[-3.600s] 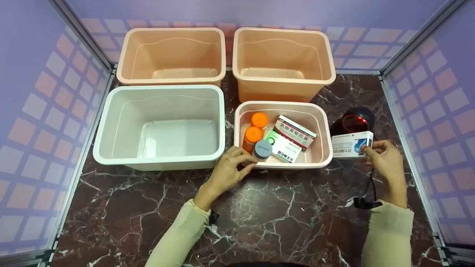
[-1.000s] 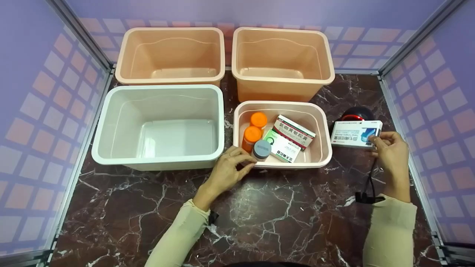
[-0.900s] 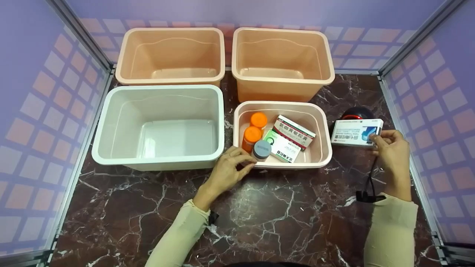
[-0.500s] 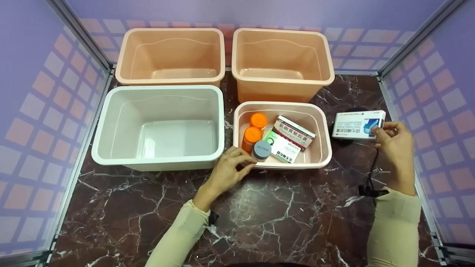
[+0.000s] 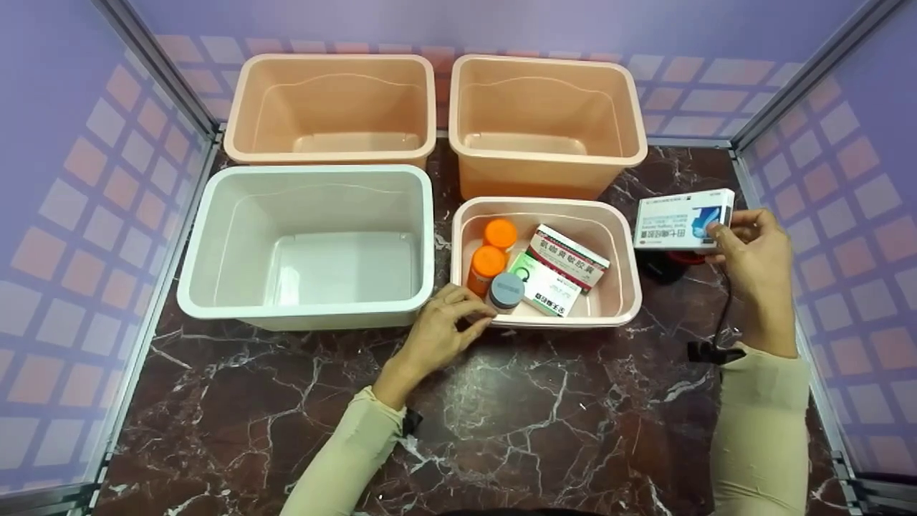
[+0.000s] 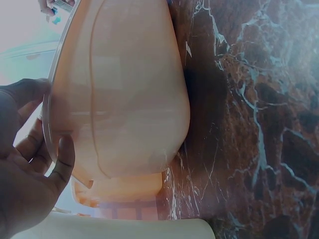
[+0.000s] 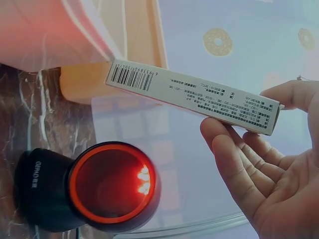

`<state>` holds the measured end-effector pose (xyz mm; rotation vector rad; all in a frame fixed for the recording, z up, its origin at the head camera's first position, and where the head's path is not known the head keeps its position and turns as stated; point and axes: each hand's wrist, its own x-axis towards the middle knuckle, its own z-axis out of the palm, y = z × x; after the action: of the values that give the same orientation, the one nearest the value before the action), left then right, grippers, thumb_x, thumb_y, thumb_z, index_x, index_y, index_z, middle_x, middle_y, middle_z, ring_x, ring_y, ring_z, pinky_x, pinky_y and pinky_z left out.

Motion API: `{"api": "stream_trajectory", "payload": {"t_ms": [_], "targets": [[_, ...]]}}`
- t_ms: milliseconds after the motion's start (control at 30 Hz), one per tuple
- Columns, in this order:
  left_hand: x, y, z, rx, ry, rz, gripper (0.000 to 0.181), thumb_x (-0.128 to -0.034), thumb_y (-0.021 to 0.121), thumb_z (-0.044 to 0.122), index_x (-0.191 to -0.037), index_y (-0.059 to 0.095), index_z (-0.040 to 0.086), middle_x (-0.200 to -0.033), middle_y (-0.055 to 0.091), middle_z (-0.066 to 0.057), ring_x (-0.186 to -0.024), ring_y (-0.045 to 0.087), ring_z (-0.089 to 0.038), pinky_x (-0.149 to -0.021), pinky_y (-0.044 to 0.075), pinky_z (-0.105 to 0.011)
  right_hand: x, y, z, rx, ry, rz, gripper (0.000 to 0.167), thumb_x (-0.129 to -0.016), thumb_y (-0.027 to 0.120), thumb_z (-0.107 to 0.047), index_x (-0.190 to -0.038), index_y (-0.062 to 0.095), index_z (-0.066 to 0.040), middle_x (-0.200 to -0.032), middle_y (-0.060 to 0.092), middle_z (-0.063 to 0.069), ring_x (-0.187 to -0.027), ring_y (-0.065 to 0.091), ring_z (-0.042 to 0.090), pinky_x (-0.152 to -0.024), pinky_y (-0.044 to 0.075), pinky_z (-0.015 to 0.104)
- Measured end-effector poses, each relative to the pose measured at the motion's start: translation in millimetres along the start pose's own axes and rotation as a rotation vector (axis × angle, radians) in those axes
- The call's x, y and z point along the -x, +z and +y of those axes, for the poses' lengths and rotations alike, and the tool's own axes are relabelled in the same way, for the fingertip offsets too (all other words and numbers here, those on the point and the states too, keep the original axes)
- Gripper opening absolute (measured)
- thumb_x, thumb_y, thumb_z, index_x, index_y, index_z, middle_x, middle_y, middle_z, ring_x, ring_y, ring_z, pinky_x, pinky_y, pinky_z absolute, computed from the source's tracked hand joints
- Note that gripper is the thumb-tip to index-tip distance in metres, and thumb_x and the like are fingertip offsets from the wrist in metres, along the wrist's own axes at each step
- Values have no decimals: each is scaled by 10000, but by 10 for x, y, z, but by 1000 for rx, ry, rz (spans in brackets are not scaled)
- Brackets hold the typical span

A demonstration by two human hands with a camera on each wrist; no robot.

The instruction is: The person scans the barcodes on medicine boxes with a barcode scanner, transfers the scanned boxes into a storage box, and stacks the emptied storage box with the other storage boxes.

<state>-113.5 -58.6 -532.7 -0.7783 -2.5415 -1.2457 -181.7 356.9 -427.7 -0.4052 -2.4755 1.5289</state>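
My right hand (image 5: pixel 756 251) pinches the right end of a white medicine box (image 5: pixel 677 222) with a blue picture. In the right wrist view, the box's printed narrow side and barcode (image 7: pixel 132 78) face a black barcode scanner (image 7: pixel 115 184) glowing red. Box and scanner are apart; from the head view the box hides much of the scanner. My left hand (image 5: pixel 448 326) grips the near left rim of a small pale pink bin (image 5: pixel 634 287). Inside lie two orange-capped bottles (image 5: pixel 488 261), a grey-capped bottle (image 5: pixel 507 290), a red-striped box (image 5: pixel 569 258) and a green-white box (image 5: pixel 548 287).
A large white bin (image 5: pixel 308 312) stands left of the pink one. Behind are two orange bins, one at left (image 5: pixel 329 156) and one at right (image 5: pixel 544 175). The scanner's cable (image 5: pixel 727 301) runs beside my right wrist. Panel walls (image 5: pixel 845 215) enclose the marble-patterned table (image 5: pixel 501 430).
The medicine box in my right hand has moved away from me, first rightward, then slightly back left, past the scanner's top. My left hand has stayed at the pink bin's rim.
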Motion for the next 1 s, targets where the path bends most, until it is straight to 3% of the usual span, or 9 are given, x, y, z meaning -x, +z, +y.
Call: {"api": "stream_trajectory", "payload": {"t_ms": [167,467,633,800,1000], "targets": [[-2,-3,1,3,-5,1,129,-882,762,211,-1006,781,182,-910,666,35,-941,575,-165,-865,493,-303,-22,27,-111,-70,-13,3,154,-916,626,-41,-1016,523,-97,-743,665,-150,-522,674,47,-516,559,209],[2,-12,5,7,-17,-17,139,-891,754,223,-1021,780,181,-926,671,27,-952,578,-175,-883,492,-309,-109,90,-271,-34,-21,6,146,-926,641,-106,-1025,533,-117,-768,661,-142,-551,671,42,-536,566,209],[-3,-12,7,2,-9,-8,133,-883,762,210,-1012,779,181,-918,670,29,-950,581,-174,-881,494,-315,-181,125,-344,-200,-6,3,165,-903,680,-75,-1001,548,-92,-768,684,-65,-541,672,81,-526,568,232],[-6,-7,6,7,-14,-13,125,-883,758,200,-1006,777,188,-917,670,42,-952,577,-166,-878,491,-310,-235,186,-407,-369,-46,-9,158,-891,659,1,-984,541,-47,-757,678,-1,-524,684,127,-497,562,251],[7,1,16,11,-18,-25,131,-888,751,198,-1014,777,175,-922,675,37,-959,577,-176,-883,484,-311,-306,250,-485,-395,-50,2,152,-888,654,3,-972,542,-57,-752,658,2,-529,684,121,-498,558,232]]}}
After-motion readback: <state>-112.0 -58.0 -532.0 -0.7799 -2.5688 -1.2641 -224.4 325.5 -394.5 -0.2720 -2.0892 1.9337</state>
